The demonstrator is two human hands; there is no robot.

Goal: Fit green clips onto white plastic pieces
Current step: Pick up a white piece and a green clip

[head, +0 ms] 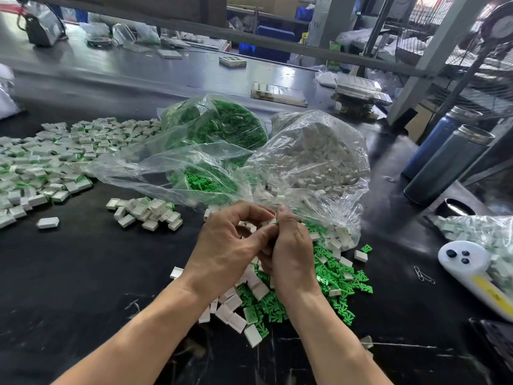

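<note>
Both hands meet over the loose pile near the table's front edge.

The left hand (222,243) and right hand (290,247) together pinch a small white plastic piece (270,222) above mixed green clips (337,276); the bags (222,151) sit just behind, on the black table (83,273).

- Left of the left hand (224,245), bare dark table (83,273) lies open up to a small heap of white pieces (147,213).
- Just beyond both hands, slack clear bags (249,162) block the way.
- Under and right of the right hand (291,251), loose green clips (338,276) cover the table.
- Far right stand two dark bottles (444,162).
</note>
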